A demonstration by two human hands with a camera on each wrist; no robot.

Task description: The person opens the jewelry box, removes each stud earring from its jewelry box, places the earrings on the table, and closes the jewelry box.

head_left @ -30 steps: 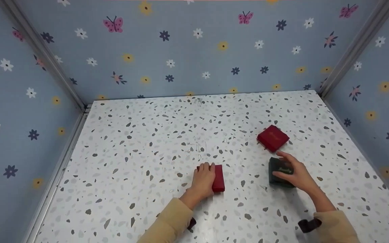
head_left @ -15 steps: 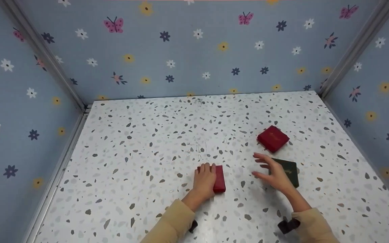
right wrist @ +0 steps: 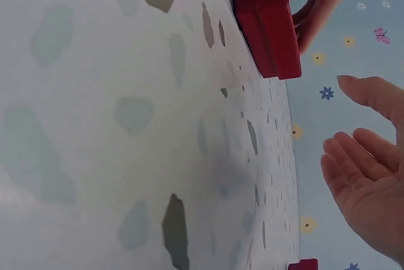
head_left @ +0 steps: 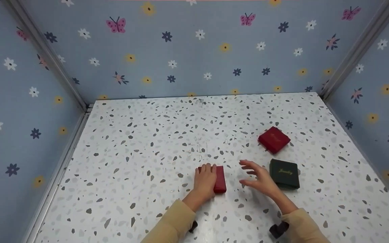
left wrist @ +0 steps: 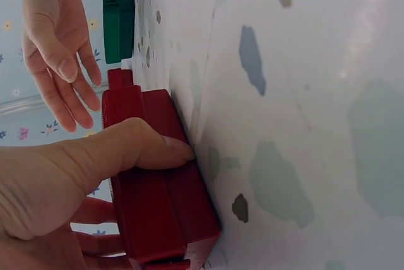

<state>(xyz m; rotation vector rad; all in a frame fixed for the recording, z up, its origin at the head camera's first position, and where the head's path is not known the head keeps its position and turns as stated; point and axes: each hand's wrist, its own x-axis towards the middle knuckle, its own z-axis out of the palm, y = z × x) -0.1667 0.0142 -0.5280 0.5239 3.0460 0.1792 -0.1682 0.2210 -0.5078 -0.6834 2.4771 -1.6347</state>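
Note:
A red jewelry box [head_left: 220, 182] rests on the table, its lid down. My left hand [head_left: 204, 180] grips it from the left, and the left wrist view shows the thumb [left wrist: 136, 147] along one side of the box and the fingers on the other. Between that box and a dark green jewelry box [head_left: 284, 173], my right hand [head_left: 258, 179] hovers with its fingers spread and loosely bent. Nothing is in it, as the right wrist view [right wrist: 366, 169] confirms. Gold lettering on the green box reads "Jewelry". Beyond it lies another red box [head_left: 274, 140], turned cornerwise.
The speckled white table [head_left: 140, 135] carries all the boxes. Blue flowered panels [head_left: 194, 50] stand along its back and both sides, with metal posts at the corners. Small thin marks or strands show near the table's middle.
My right hand has moved left, away from the green box, toward the near red box; the green box is now uncovered. My left hand keeps its grip, almost unmoved.

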